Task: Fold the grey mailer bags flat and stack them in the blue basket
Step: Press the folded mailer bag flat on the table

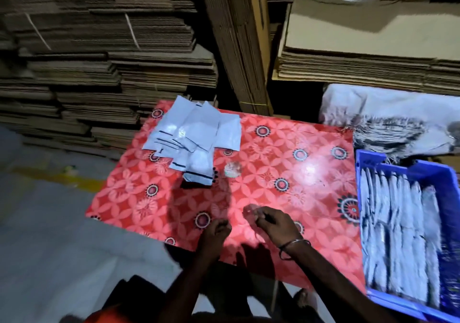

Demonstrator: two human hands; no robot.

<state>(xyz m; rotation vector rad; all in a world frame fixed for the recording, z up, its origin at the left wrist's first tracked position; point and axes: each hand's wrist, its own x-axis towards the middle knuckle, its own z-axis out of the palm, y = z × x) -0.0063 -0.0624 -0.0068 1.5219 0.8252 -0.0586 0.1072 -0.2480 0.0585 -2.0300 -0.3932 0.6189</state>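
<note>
Several loose grey mailer bags (194, 133) lie in an overlapping pile at the far left of the red floral table (273, 163). The blue basket (448, 183) stands at the table's right edge, with rows of folded grey bags (398, 235) inside it. Both hands hover low over the table's near edge, well short of the pile. My left hand (215, 230) has its fingers curled under, and nothing shows in it. My right hand (273, 223), with a bangle on its wrist, has its fingers bent together. A pale blur sits at their tips, and I cannot tell what it is.
Tall stacks of flattened cardboard (99, 61) wall in the far side and the left. A white sack of bundled grey material (388, 123) lies behind the basket. Grey floor (49, 235) lies to the left of the table.
</note>
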